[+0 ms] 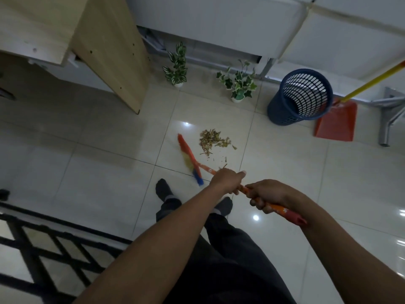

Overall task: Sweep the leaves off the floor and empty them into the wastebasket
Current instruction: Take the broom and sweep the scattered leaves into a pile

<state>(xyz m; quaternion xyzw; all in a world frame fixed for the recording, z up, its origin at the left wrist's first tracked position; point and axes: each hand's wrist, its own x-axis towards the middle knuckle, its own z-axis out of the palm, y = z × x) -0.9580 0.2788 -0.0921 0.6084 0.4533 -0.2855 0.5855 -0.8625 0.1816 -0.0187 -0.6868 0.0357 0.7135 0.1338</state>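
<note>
A pile of dry brown leaves lies on the pale tiled floor, with a few crumbs trailing toward me. The broom, with an orange head and multicoloured bristles, rests on the floor just left of the pile. My left hand grips its orange handle lower down. My right hand holds the handle nearer its red end. A blue mesh wastebasket stands upright at the far right. An orange dustpan with a yellow handle leans right beside it.
Two small potted plants stand by the far wall. A wooden desk panel is at the left. A metal table leg sits right of the dustpan. A black-patterned rug lies at the lower left. My socked feet are behind the broom.
</note>
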